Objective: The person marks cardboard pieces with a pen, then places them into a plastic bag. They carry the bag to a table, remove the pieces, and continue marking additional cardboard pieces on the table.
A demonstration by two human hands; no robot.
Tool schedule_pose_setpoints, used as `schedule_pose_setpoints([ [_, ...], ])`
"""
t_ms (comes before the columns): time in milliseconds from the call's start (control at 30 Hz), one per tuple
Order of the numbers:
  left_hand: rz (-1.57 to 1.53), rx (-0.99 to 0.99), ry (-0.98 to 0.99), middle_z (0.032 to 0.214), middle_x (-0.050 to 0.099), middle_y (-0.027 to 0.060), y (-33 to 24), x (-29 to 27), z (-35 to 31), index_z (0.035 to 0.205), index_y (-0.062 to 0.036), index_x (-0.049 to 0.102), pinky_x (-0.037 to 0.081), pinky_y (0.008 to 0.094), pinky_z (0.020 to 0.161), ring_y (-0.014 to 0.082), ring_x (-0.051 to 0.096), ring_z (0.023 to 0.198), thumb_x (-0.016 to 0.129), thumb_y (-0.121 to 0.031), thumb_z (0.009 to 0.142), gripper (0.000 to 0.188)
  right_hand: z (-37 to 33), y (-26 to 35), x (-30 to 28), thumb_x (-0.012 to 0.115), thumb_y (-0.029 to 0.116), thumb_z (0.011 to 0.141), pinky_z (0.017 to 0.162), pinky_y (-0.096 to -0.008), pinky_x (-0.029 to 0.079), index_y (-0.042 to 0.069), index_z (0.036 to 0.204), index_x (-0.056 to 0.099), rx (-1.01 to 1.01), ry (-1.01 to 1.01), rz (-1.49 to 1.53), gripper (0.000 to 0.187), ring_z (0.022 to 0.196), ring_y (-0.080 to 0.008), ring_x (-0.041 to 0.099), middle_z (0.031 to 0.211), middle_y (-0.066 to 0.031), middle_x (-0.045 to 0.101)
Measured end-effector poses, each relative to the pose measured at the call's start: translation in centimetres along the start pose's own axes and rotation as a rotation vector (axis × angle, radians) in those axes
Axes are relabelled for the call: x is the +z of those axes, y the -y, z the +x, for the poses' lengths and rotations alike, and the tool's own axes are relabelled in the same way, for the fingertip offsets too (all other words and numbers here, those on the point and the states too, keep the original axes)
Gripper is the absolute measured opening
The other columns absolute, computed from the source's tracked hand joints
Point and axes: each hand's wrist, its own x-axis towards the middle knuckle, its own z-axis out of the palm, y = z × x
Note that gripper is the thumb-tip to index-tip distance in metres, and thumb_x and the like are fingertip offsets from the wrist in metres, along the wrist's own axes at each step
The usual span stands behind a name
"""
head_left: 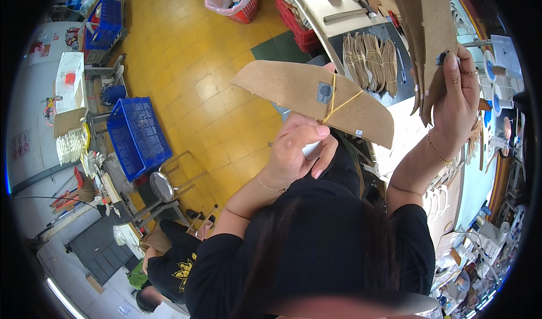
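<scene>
My left hand (302, 147) is closed at the lower edge of a long, curved brown leather-like piece (276, 85). Its thumb and finger pinch at a yellow rubber band (334, 102) that crosses the piece. A small grey patch (324, 92) shows beside the band, and rows of tiny holes run along the surface. Raised at the right, my right hand (460, 88) grips a stack of similar brown pieces (437, 28), thumb on the near face and fingers partly hidden. The stack hangs upright with its layers slightly fanned.
Banded brown bundles (370, 62) lie on a dark mat (398, 93) on the worktable, near a hammer (361, 11). A red crate (307, 40) and a lined basket (244, 14) stand beyond. At left are a blue crate (138, 141), a stool (162, 186) and a seated person (169, 262).
</scene>
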Motion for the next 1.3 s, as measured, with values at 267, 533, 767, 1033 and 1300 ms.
schedule_pose_setpoints([
  [267, 0.011, 0.006, -0.025, 0.108, 0.055, 0.0101, -0.8, 1.0, 0.2, 0.151, -0.0050, 0.014, 0.033, 0.0256, 0.032, 0.0172, 0.042, 0.035, 0.040, -0.017, 0.092, 0.066, -0.3, 0.6, 0.8, 0.058, 0.017, 0.097, 0.076, -0.0170, 0.041, 0.002, 0.112, 0.060, -0.022, 0.125, 0.057, 0.021, 0.085, -0.0040, 0.055, 0.096, -0.0013, 0.065],
  [533, 0.046, -0.005, -0.099, 0.100, 0.052, 0.0067, -0.6, 1.3, 0.4, 0.152, -0.0067, 0.014, 0.034, 0.0258, 0.032, 0.0167, 0.042, 0.036, 0.041, -0.018, 0.095, 0.064, -0.4, 0.5, 1.3, 0.060, 0.016, 0.096, 0.077, -0.0165, 0.042, 0.001, 0.112, 0.060, -0.013, 0.142, 0.139, 0.022, 0.086, -0.0042, 0.056, 0.096, -0.0020, 0.066],
  [767, 0.203, 0.058, -0.145, 0.101, 0.054, 0.0057, 0.0, 1.7, 0.5, 0.152, -0.0063, 0.012, 0.037, 0.0237, 0.035, 0.0115, 0.042, 0.039, 0.040, -0.009, 0.098, 0.061, -0.3, 0.2, 0.9, 0.061, 0.017, 0.096, 0.079, -0.0166, 0.043, 0.001, 0.115, 0.060, 0.017, 0.147, 0.132, 0.025, 0.089, -0.0049, 0.058, 0.098, -0.0032, 0.066],
  [1033, 0.333, 0.123, -0.211, 0.097, 0.054, 0.0057, -0.3, 2.8, 1.1, 0.152, -0.0048, 0.007, 0.039, 0.0206, 0.037, 0.0061, 0.042, 0.039, 0.039, -0.007, 0.098, 0.062, -0.3, 0.5, 1.6, 0.062, 0.017, 0.095, 0.081, -0.0178, 0.043, 0.001, 0.115, 0.060, 0.010, 0.148, 0.115, 0.026, 0.090, -0.0060, 0.058, 0.100, -0.0038, 0.066],
  [1300, 0.390, 0.009, -0.324, 0.083, 0.056, 0.0063, 2.1, 0.9, 0.8, 0.129, 0.0019, 0.039, 0.035, 0.0209, 0.036, 0.0078, 0.041, 0.039, 0.041, -0.011, 0.100, 0.032, -2.3, 0.0, 5.7, 0.066, 0.020, 0.090, 0.068, -0.0285, 0.048, 0.004, 0.103, 0.062, -0.081, 0.585, -0.118, 0.021, 0.075, -0.0155, 0.060, 0.085, -0.0063, 0.060],
])
